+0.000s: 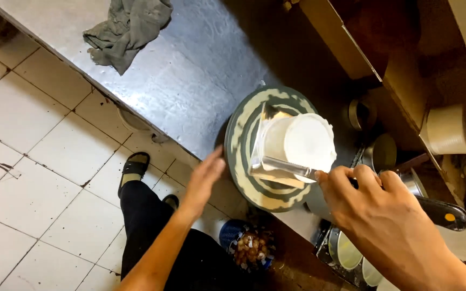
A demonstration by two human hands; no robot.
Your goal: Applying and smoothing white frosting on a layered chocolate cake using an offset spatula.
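On steel counter [190,81]: one white frosted cake [303,143] atop one turntable [244,140], ahead of both hands. Right hand [373,205] nearer, clamped on knife handle [443,213]; blade [281,166] lies across cake's near side, long axis left-right. Left hand [203,178] open, fingers at turntable rim, probably touching. One grey rag [128,29] well apart.

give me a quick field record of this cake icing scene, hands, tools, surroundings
left hand: left hand open, at the rim of the turntable
right hand: right hand gripping a black-handled spatula, blade against the cake's side
cake: white iced cake centred on the turntable
counter: metal counter with a grey cloth
floor: white tiles
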